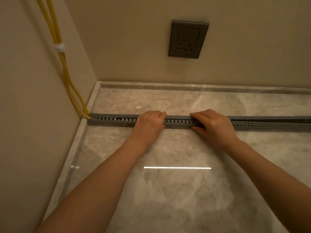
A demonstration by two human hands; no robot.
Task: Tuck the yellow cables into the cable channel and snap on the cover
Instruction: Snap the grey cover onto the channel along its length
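Observation:
A long grey slotted cable channel [111, 121] lies across the marble floor [168, 190], from the left wall to the right edge of view. Its grey cover [178, 117] lies along the top. Two yellow cables [64, 71] run down the left wall, bound by a white tie [59, 47], and enter the channel's left end. My left hand [149, 122] grips the channel near its middle, fingers curled over the cover and thumb on the front. My right hand [213, 125] grips it just to the right in the same way. The cables inside are hidden.
A dark grey wall socket [188, 39] sits on the back wall above the floor. A marble border strip [202, 89] runs along the base of the back wall and the left wall. The floor shows a bright light reflection.

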